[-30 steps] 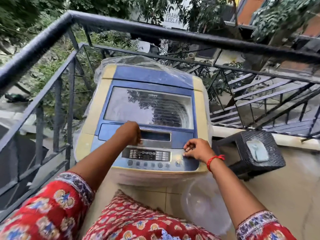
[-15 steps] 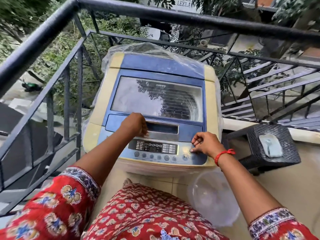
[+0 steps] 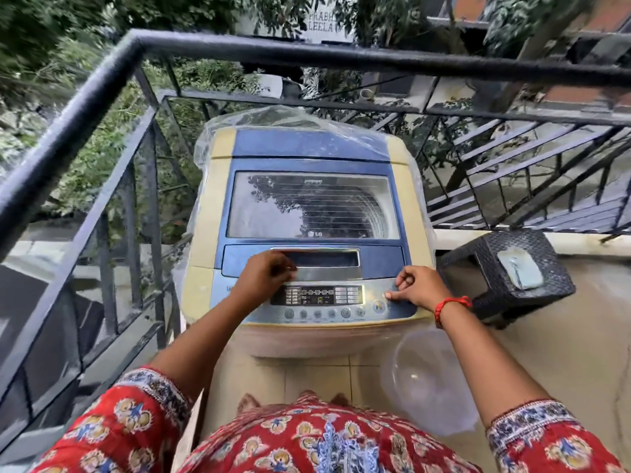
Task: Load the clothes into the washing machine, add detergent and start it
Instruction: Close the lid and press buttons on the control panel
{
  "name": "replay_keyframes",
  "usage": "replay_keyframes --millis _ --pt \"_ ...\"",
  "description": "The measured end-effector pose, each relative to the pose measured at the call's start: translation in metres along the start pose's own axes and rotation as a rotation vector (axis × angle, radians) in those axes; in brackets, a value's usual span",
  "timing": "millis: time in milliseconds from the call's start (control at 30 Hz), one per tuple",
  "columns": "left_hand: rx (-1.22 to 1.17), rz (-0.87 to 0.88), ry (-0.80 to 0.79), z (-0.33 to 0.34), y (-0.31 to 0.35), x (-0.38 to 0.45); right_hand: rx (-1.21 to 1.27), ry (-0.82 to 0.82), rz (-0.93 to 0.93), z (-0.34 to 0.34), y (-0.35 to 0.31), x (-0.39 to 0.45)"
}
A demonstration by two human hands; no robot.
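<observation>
A blue and cream top-loading washing machine stands in the balcony corner, its glass lid closed. Its control panel faces me and the display is lit. My left hand rests curled at the silver lid handle, just above the panel's left side. My right hand lies on the panel's right end, index finger pressing a spot just above the round start button. No clothes or detergent are in view.
A clear plastic tub sits on the tiled floor at the right of my feet. A dark woven stool with a pale object on top stands right of the machine. Black metal railing encloses the left and far sides.
My right index finger has shifted slightly on the panel's right end near the round button. My left hand stays at the lid handle. The head camera has moved a little.
</observation>
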State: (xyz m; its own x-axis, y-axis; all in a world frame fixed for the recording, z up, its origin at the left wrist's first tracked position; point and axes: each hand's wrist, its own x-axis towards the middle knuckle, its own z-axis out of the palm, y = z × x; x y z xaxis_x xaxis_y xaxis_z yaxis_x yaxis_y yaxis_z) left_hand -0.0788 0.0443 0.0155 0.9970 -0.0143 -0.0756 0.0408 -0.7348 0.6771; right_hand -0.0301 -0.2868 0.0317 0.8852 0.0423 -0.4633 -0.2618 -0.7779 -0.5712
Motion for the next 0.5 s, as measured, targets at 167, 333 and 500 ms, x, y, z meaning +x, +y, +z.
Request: replay_keyframes --millis 167,333,500 --pt "-0.131 -0.014 0.028 -0.004 -0.011 -0.006 0.109 0.024 0.077 0.005 0.001 -0.005" --pt "-0.262 -0.035 0.032 -0.009 -0.017 -0.005 0.15 0.003 0.128 0.002 -0.003 -0.002" --pt "-0.223 0.028 0.042 -0.005 -0.02 -0.006 0.062 0.021 0.092 0.011 0.001 -0.007"
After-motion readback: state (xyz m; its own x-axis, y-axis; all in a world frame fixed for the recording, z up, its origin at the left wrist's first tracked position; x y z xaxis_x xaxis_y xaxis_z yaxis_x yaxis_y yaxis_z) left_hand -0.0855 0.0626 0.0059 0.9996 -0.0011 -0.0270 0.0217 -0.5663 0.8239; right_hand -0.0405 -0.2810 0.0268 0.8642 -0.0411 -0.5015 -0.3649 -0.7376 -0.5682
